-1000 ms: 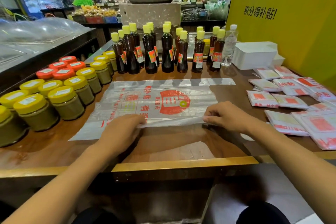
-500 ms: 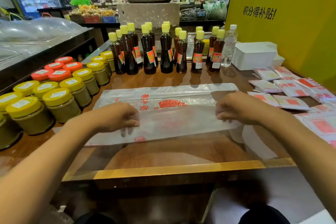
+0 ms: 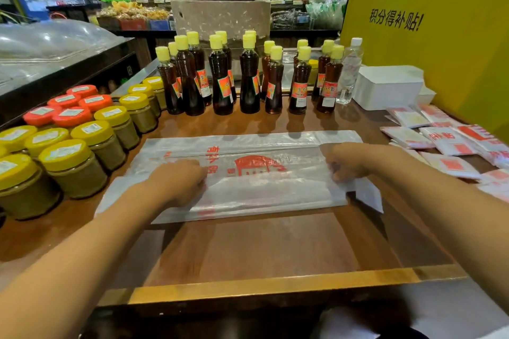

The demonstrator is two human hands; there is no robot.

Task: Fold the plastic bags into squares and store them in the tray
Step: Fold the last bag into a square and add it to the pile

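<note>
A clear plastic bag (image 3: 259, 176) with red print lies flat across the middle of the wooden counter, its near edge folded up over itself lengthwise. My left hand (image 3: 179, 181) pinches the folded flap at the bag's left part. At the bag's right end my right hand (image 3: 355, 161) holds the same flap with curled fingers. Several bags folded into squares (image 3: 446, 146) lie on the counter at the right. A white tray (image 3: 385, 87) stands at the back right, and I cannot see into it.
Several yellow- and red-lidded jars (image 3: 74, 151) crowd the counter's left side. A row of dark sauce bottles (image 3: 248, 77) with yellow caps stands behind the bag. A clear water bottle (image 3: 349, 71) stands beside the tray. A yellow sign panel (image 3: 440, 22) walls the right.
Both hands lifted the bag's near edge and carried it away from me over the bag, covering the lower half of the red print. The camera tilted slightly.
</note>
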